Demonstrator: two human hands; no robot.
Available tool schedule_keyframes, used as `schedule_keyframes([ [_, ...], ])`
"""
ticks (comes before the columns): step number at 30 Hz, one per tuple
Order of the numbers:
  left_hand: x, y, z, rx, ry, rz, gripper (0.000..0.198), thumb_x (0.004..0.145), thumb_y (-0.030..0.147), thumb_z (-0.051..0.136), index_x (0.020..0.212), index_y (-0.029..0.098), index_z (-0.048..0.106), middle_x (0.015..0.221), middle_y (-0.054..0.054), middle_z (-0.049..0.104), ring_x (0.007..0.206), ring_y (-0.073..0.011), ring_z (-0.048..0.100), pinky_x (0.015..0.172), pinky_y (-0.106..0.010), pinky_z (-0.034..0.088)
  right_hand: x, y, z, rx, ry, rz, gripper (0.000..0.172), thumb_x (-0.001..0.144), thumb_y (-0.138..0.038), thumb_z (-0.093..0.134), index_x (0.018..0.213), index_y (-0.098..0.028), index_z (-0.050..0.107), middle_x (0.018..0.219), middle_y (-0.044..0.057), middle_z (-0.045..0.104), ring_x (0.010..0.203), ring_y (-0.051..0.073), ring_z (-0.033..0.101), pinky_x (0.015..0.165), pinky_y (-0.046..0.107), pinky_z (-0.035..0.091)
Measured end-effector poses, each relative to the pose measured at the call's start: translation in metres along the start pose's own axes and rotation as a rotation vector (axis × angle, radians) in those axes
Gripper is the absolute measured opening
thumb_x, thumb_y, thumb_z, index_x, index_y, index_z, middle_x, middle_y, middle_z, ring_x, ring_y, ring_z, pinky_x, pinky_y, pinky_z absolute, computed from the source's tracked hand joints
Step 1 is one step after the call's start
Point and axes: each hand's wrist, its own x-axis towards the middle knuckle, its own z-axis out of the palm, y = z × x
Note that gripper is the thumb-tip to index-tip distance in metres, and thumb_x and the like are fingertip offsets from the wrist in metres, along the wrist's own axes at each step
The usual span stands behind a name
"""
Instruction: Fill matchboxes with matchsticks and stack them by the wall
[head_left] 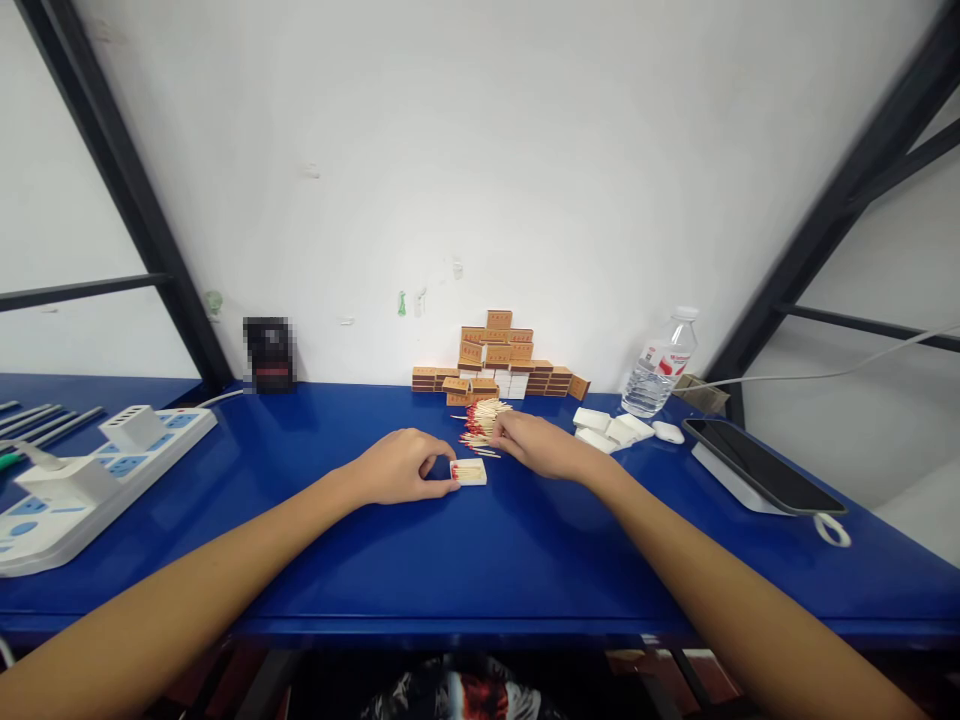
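Note:
On the blue table, a small white matchbox tray [478,479] lies with several red-tipped matches in it. My left hand [401,468] has its thumb and fingers closed on the tray's left end. Just beyond the tray is a heap of loose matches [484,415], heads mostly to the left. Over the heap's right edge my right hand [534,443] is closed in a pinch at the matches; its fingers partly hide how many it holds. Behind the heap, brown matchboxes [496,353] stand stacked against the wall, with white trays among them.
Several white trays [609,429] lie right of the heap, near a water bottle [660,362] and a white earbud case [667,432]. A phone [761,463] rests on a white stand at the right. At the left lies a power strip [112,490] with plugs.

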Motion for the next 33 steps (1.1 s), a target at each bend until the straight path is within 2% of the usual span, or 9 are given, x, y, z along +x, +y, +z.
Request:
schedule_keyframes([
  [3,0.0,-0.002,0.001,0.001,0.003,-0.007,0.032,0.092,0.045,0.07,0.11,0.021,0.078,0.065,0.003,0.062,0.058,-0.013,0.056,0.058,-0.026,0.036,-0.002,-0.005,-0.002,0.044,0.004,-0.053,0.019,0.108,-0.031,0.051,0.096,-0.018,0.058,0.102,0.01,0.069,0.086,0.021,0.06,0.074,0.029,0.041],
  [7,0.0,-0.003,0.001,0.014,0.008,-0.004,0.033,0.092,0.045,0.07,0.111,0.02,0.078,0.066,0.003,0.063,0.058,-0.0133,0.057,0.059,-0.026,0.036,-0.006,-0.023,0.001,0.059,-0.053,-0.125,0.014,0.107,-0.028,0.053,0.1,-0.019,0.059,0.103,0.009,0.07,0.09,0.021,0.062,0.077,0.029,0.042],
  [13,0.0,-0.003,0.001,0.009,0.003,0.018,0.031,0.093,0.045,0.069,0.109,0.019,0.077,0.066,0.002,0.064,0.058,-0.0136,0.058,0.059,-0.026,0.036,-0.009,-0.043,0.006,-0.028,-0.082,-0.135,0.007,0.105,-0.024,0.057,0.104,-0.018,0.061,0.112,0.011,0.07,0.096,0.023,0.064,0.078,0.031,0.043],
  [20,0.0,-0.002,0.0,0.009,-0.006,0.0,0.033,0.093,0.048,0.069,0.109,0.02,0.078,0.065,0.002,0.063,0.057,-0.0131,0.056,0.057,-0.026,0.035,-0.01,-0.024,-0.009,0.028,-0.022,-0.154,0.015,0.101,-0.034,0.065,0.101,-0.019,0.066,0.106,0.009,0.07,0.094,0.023,0.062,0.078,0.03,0.043],
  [25,0.001,-0.003,0.0,0.027,-0.005,0.004,0.034,0.093,0.047,0.069,0.11,0.02,0.078,0.067,0.001,0.064,0.059,-0.0136,0.057,0.058,-0.026,0.035,-0.011,-0.011,-0.014,0.106,-0.147,-0.068,0.024,0.094,-0.041,0.073,0.099,-0.018,0.07,0.099,0.008,0.071,0.086,0.021,0.062,0.071,0.029,0.044],
  [30,0.001,-0.003,0.0,0.008,-0.009,0.003,0.034,0.094,0.047,0.069,0.112,0.02,0.078,0.067,0.002,0.065,0.059,-0.0138,0.058,0.059,-0.027,0.035,-0.007,-0.009,-0.007,0.215,-0.254,-0.068,0.01,0.094,-0.027,0.067,0.095,-0.018,0.072,0.091,0.005,0.073,0.076,0.017,0.063,0.065,0.026,0.044],
  [33,0.0,-0.003,0.0,0.017,-0.008,-0.006,0.034,0.093,0.047,0.069,0.113,0.02,0.078,0.067,0.002,0.064,0.059,-0.0137,0.058,0.058,-0.026,0.035,-0.007,-0.009,-0.009,0.201,-0.23,-0.051,0.009,0.094,-0.024,0.065,0.09,-0.017,0.07,0.085,0.005,0.073,0.071,0.016,0.061,0.062,0.026,0.042],
])
